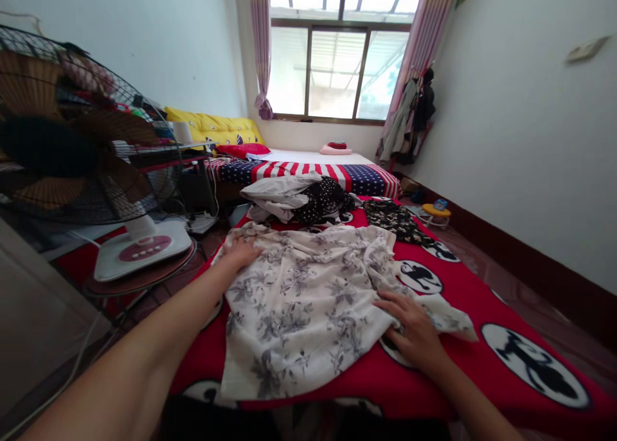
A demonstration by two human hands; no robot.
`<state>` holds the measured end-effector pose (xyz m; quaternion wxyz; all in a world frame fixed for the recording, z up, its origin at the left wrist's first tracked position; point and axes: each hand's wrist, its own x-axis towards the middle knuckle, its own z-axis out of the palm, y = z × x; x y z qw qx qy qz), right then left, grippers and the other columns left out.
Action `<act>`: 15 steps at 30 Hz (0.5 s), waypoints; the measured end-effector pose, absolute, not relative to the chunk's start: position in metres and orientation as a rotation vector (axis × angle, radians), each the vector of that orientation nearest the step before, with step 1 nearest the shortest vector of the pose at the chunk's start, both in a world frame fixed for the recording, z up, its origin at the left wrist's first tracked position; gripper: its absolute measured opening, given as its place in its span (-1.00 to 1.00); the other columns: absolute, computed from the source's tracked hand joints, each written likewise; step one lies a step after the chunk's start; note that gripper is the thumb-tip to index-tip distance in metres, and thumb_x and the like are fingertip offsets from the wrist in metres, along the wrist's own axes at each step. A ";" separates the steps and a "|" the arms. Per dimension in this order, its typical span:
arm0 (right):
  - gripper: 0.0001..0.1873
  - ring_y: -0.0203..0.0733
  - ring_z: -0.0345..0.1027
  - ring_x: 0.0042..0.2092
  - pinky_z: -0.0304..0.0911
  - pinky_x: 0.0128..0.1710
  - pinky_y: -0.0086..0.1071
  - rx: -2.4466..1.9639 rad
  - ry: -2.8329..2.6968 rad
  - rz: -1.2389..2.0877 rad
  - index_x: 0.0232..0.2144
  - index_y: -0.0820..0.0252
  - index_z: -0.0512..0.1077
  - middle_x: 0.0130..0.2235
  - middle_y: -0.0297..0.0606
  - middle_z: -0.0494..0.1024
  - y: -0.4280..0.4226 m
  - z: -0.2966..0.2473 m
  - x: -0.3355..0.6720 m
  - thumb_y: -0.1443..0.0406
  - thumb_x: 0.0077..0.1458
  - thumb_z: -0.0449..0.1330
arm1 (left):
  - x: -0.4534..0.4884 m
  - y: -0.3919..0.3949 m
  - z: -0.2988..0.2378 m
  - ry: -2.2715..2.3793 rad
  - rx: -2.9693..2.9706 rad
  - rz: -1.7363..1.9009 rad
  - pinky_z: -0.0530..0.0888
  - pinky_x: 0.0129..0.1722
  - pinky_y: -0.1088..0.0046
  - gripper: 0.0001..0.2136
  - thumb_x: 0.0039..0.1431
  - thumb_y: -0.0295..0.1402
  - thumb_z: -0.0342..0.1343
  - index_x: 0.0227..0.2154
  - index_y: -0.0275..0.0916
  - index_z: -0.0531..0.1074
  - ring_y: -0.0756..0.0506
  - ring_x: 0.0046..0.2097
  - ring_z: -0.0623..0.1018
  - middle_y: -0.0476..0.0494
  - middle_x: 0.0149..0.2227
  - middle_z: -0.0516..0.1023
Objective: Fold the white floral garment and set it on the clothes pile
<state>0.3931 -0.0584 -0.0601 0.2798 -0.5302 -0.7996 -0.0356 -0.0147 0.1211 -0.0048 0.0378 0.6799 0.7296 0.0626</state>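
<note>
A white shirt (303, 293) with grey flower print lies spread on a red blanket (482, 389), slightly creased. My left hand (243, 253) rests flat on the shirt's far left part, fingers spread and thumb out to the side. At the shirt's right edge, my right hand (409, 328) touches the cloth with fingers stretched out and the thumb apart. A sleeve of the shirt extends right, beyond this hand. Behind the shirt sit a heap of grey-white cloth (277, 193) and a black dotted garment (328, 200). A dark patterned garment (395, 219) lies to their right.
At left, a large fan (144, 245) stands on a round stool (139, 283). A bed (299, 158) with a striped and starred cover is under the window. Clothes (409, 116) hang at the back right. A small yellow stool (436, 213) stands by the right wall.
</note>
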 end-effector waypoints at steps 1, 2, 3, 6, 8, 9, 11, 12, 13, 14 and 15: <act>-0.62 0.06 0.26 0.08 0.15 0.06 -0.03 -1.429 -2.139 -0.086 -0.08 0.02 0.47 0.07 -0.19 0.42 -0.059 -0.059 0.392 0.29 -0.01 0.17 | -0.020 0.127 -0.002 2.341 2.023 0.207 0.15 0.04 -0.28 -0.48 0.18 -0.14 0.01 0.09 -0.42 0.34 -0.63 0.20 0.19 -0.62 0.21 0.19; -0.62 0.06 0.26 0.08 0.14 0.07 -0.03 -1.437 -2.134 -0.074 -0.08 0.02 0.47 0.07 -0.19 0.42 -0.059 -0.058 0.392 0.28 -0.01 0.18 | -0.022 0.131 0.000 2.386 2.010 0.223 0.13 0.02 -0.32 -0.51 0.17 -0.21 0.02 0.04 -0.51 0.37 -0.67 0.20 0.16 -0.71 0.21 0.16; -0.62 0.06 0.25 0.09 0.13 0.08 -0.03 -1.441 -2.129 -0.059 -0.08 0.02 0.47 0.07 -0.20 0.42 -0.060 -0.056 0.391 0.26 -0.01 0.19 | -0.019 0.133 0.002 2.408 2.023 0.245 0.12 0.04 -0.31 -0.54 0.15 -0.26 0.04 0.01 -0.53 0.38 -0.66 0.21 0.15 -0.72 0.21 0.14; -0.58 0.08 0.24 0.10 0.12 0.09 -0.02 -1.409 -2.093 0.027 -0.01 0.06 0.42 0.09 -0.17 0.40 -0.064 -0.052 0.388 0.15 0.05 0.18 | 0.012 0.127 -0.001 2.254 2.250 0.347 0.11 0.17 -0.09 -0.58 0.19 -0.27 -0.01 0.07 -0.34 0.35 -0.41 0.27 0.15 -0.47 0.27 0.13; -0.58 0.05 0.24 0.11 0.14 0.09 -0.04 -1.343 -2.020 0.110 0.02 0.09 0.39 0.10 -0.15 0.39 -0.067 -0.050 0.388 0.09 0.14 0.09 | 0.043 0.116 -0.013 2.029 2.406 0.395 0.16 0.20 0.10 -0.57 0.25 -0.20 -0.10 0.14 -0.21 0.29 -0.26 0.26 0.21 -0.30 0.27 0.19; -0.60 0.02 0.25 0.10 0.15 0.09 -0.07 -1.314 -1.953 0.139 0.00 0.10 0.39 0.08 -0.15 0.40 -0.067 -0.049 0.390 0.10 0.19 0.03 | 0.057 0.109 -0.020 1.937 2.441 0.401 0.18 0.19 0.15 -0.55 0.26 -0.17 -0.12 0.16 -0.18 0.26 -0.22 0.25 0.24 -0.27 0.26 0.22; -0.66 -0.04 0.28 0.07 0.18 0.08 -0.13 -1.300 -1.792 0.142 -0.09 0.13 0.43 0.02 -0.15 0.45 -0.064 -0.046 0.395 0.14 0.24 -0.03 | 0.077 0.097 -0.036 1.832 2.467 0.418 0.17 0.20 0.15 -0.52 0.27 -0.12 -0.13 0.19 -0.16 0.22 -0.21 0.27 0.22 -0.24 0.27 0.21; -0.68 -0.05 0.31 0.04 0.21 0.05 -0.16 -1.323 -1.715 0.122 -0.15 0.14 0.44 -0.03 -0.14 0.47 -0.060 -0.043 0.400 0.15 0.24 -0.02 | 0.084 0.092 -0.043 1.820 2.471 0.441 0.14 0.22 0.11 -0.52 0.26 -0.10 -0.13 0.19 -0.15 0.21 -0.23 0.28 0.19 -0.24 0.28 0.19; -0.71 -0.05 0.34 0.00 0.25 -0.01 -0.18 -1.363 -1.648 0.101 -0.18 0.15 0.45 -0.07 -0.14 0.49 -0.054 -0.041 0.405 0.15 0.22 0.01 | 0.087 0.089 -0.049 1.820 2.475 0.472 0.10 0.23 0.07 -0.51 0.26 -0.09 -0.13 0.20 -0.14 0.20 -0.24 0.29 0.16 -0.24 0.29 0.17; -0.72 -0.05 0.36 -0.05 0.29 -0.07 -0.20 -1.414 -1.592 0.087 -0.21 0.17 0.45 -0.11 -0.13 0.51 -0.045 -0.038 0.410 0.15 0.18 0.05 | 0.088 0.087 -0.053 1.828 2.480 0.505 0.07 0.23 0.04 -0.51 0.26 -0.08 -0.13 0.20 -0.13 0.20 -0.25 0.30 0.14 -0.24 0.30 0.15; -0.72 -0.05 0.39 -0.10 0.31 -0.13 -0.22 -1.466 -1.550 0.090 -0.21 0.18 0.45 -0.14 -0.12 0.52 -0.034 -0.036 0.415 0.14 0.15 0.09 | 0.088 0.086 -0.056 1.831 2.484 0.534 0.06 0.23 0.02 -0.51 0.26 -0.09 -0.13 0.20 -0.14 0.21 -0.27 0.30 0.13 -0.25 0.30 0.15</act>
